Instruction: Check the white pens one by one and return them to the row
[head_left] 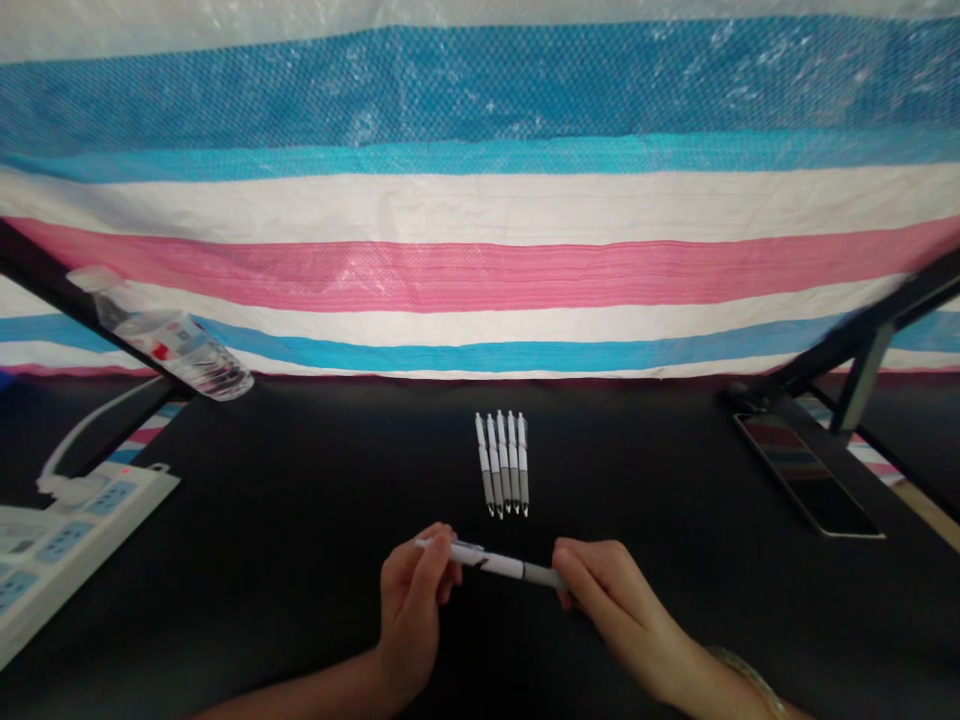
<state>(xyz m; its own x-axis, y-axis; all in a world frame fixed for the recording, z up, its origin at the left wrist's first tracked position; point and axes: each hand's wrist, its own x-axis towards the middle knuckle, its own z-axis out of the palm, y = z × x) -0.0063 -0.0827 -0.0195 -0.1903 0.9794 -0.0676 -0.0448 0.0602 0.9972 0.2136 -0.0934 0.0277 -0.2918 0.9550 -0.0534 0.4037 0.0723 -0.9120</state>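
Observation:
Between my two hands is a white and grey click pen [501,565], held nearly level above the black table. My left hand [416,600] pinches its clicker and clip end between thumb and fingers. At the other end, my right hand [615,600] closes on the grey grip, and its fingers cover the tip. Just beyond, several similar white pens [504,465] lie side by side in a row, tips toward me and clickers away. Neither hand touches that row.
On the left are a white power strip [82,540] with a plugged-in cable and a clear plastic bottle [184,345]. A dark phone [810,475] lies at the right, near a black metal bracket [862,380]. Striped plastic sheeting [480,210] hangs behind the black table [300,520].

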